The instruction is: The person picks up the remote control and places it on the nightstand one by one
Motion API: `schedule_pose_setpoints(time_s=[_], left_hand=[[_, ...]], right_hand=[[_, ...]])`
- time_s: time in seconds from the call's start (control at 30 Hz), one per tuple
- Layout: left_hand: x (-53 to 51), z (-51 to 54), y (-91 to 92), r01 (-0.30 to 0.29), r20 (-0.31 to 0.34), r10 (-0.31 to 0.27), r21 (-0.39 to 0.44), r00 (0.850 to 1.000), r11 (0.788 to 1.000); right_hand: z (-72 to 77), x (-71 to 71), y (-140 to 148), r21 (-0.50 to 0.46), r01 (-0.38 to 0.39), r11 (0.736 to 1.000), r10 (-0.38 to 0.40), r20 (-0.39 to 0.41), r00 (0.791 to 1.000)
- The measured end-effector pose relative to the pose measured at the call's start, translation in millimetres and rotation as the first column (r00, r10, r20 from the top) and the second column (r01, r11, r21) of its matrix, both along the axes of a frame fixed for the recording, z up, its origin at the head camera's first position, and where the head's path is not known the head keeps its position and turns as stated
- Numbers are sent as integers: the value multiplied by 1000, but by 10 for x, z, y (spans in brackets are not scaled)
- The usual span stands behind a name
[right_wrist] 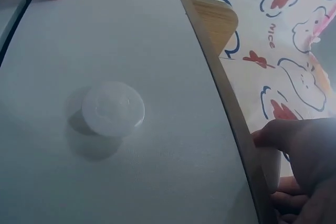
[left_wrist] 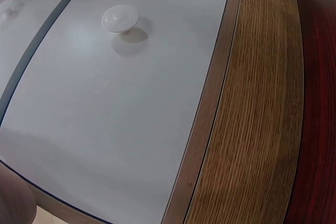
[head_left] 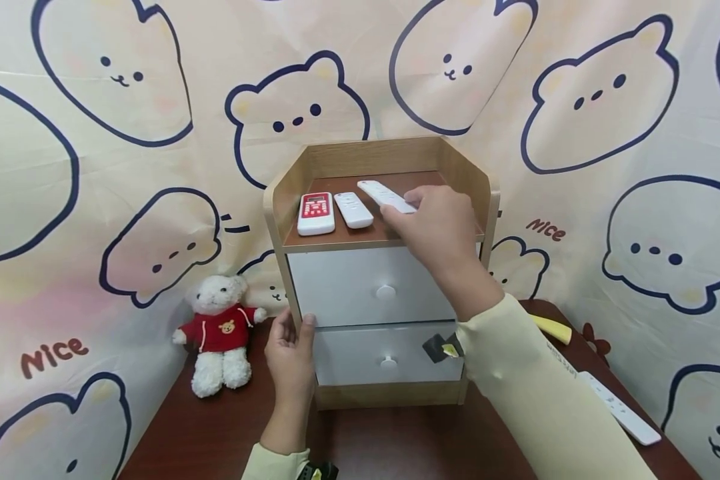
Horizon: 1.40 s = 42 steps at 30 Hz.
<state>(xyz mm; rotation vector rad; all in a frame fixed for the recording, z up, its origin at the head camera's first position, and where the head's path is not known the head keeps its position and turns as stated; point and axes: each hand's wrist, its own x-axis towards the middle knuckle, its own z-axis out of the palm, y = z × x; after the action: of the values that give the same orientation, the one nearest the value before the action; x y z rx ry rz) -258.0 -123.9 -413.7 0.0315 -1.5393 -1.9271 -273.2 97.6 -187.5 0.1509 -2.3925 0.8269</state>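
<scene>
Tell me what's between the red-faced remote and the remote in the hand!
Another white remote lies between the red-faced remote and the held remote; the head view shows it.

The red-brown desk (head_left: 396, 443) bears a cabinet (head_left: 342, 287), a bear (head_left: 223, 333) to its left, a yellow object (head_left: 552, 329) and white strip (head_left: 621, 408) to its right. On the cabinet's top (head_left: 331, 185) lie a red-faced remote (head_left: 316, 215) and a white remote (head_left: 354, 210).

Held remote (head_left: 377, 191): lower end hidden behind right fingers (head_left: 419, 195).
</scene>
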Motion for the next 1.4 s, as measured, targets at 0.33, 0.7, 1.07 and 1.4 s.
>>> schedule_pose_setpoints(time_s=[0.33, 0.7, 1.07, 1.4], left_hand=[[8, -3, -2, 2, 17, -2, -1, 1000, 1000], [5, -12, 7, -17, -1, 17, -11, 1000, 1000], [-3, -14, -9, -18, 24, 19, -18, 1000, 1000], [1, -4, -14, -17, 36, 18, -27, 999, 1000]], right_hand=[[14, -82, -69, 61, 38, 997, -40, 33, 999], [-7, -62, -95, 101, 57, 993, -60, 30, 998], [32, -61, -110, 166, 49, 985, -63, 80, 995], [26, -52, -98, 151, 36, 988, -45, 57, 997]])
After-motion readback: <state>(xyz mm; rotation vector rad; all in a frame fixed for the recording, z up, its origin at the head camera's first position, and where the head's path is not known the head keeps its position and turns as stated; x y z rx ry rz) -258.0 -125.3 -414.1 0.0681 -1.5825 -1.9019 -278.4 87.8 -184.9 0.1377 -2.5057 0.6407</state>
